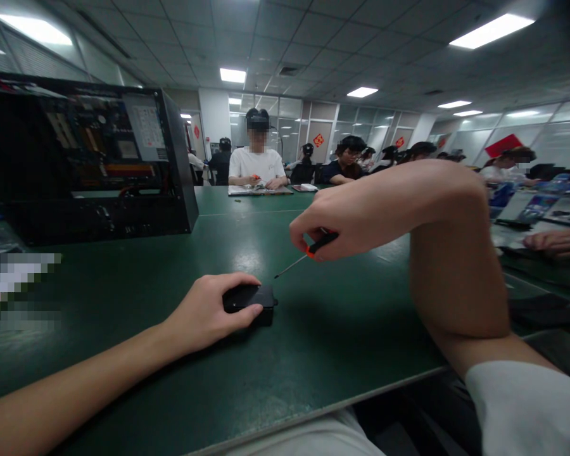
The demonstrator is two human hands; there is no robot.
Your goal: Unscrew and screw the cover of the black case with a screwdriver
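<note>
A small black box [262, 296] with a little tab on its right side rests on the green tabletop [285, 380]. My left hand [218, 307] wraps round the box from the left, thumb at the near side and fingers over the far side. Above and to the right, my right hand [342, 218] grips a screwdriver [293, 266] with a black and orange handle. Its thin metal shaft slants down to the left. The tip hangs just above the box's right end, apart from it.
An open black computer case [175, 164] stands at the back left. A blurred-out flat item [14, 285] lies at the left edge. Across the table sits a person in a white shirt [256, 166], a board before them. Another person's hand [558, 242] shows at the right.
</note>
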